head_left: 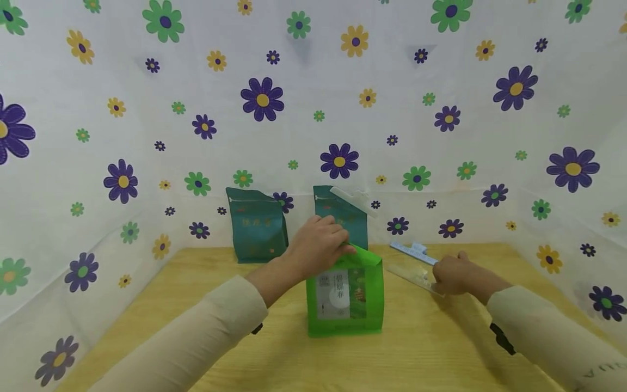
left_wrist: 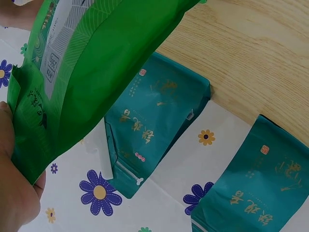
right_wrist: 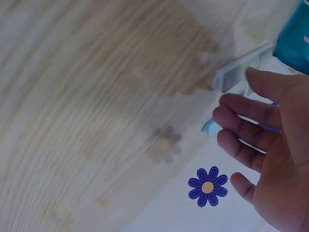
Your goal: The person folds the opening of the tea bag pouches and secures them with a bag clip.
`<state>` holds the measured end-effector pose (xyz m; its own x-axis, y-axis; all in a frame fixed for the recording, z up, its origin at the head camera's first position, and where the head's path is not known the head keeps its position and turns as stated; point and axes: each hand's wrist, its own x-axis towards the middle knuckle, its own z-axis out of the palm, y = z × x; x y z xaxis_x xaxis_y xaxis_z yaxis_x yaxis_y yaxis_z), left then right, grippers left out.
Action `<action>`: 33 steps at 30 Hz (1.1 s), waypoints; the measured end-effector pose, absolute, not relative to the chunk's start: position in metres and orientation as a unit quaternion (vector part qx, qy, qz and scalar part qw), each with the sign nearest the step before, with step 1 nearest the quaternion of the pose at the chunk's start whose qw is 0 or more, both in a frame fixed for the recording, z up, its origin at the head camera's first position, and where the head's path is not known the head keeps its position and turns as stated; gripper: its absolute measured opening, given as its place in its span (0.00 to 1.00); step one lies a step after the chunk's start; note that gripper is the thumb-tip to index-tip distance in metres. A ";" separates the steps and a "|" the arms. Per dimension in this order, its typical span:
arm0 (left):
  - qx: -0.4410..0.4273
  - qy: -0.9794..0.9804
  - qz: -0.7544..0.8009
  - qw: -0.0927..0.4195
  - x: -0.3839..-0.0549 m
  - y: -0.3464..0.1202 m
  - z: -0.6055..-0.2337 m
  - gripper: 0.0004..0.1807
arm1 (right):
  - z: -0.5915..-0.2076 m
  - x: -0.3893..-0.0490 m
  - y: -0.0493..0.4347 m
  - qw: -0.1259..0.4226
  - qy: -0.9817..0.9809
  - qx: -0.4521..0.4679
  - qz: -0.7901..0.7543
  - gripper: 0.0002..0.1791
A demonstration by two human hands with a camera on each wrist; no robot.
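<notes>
One green bag [head_left: 372, 302] stands well in from the back edge of the surface [head_left: 416, 343], your left hand [head_left: 318, 245] gripping its top; hold it firm. Your right hand [head_left: 453, 275], fingers loosely bent, seems empty; best pinch the clear clip [head_left: 407, 276] squarely.

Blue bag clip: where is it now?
In the head view, the blue bag clip lies right of center near the back of the wooden table, just behind the translucent clip.

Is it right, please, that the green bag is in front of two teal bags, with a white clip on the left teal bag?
Not quite: in the head view, the white clip is on the right teal bag, not the left teal bag. The green bag is in front of both.
</notes>
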<state>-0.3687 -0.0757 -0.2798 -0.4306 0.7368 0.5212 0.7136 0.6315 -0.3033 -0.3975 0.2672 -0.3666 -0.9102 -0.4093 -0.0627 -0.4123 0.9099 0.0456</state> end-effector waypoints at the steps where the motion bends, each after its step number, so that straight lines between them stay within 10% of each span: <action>1: -0.428 -0.846 0.020 0.317 -0.368 -0.076 -0.280 0.15 | -0.367 -0.399 0.266 0.027 0.979 -0.201 0.027 0.18; 33: -0.434 -0.843 0.008 0.316 -0.366 -0.075 -0.280 0.14 | -0.376 -0.424 0.247 0.006 0.985 -0.168 -0.040 0.20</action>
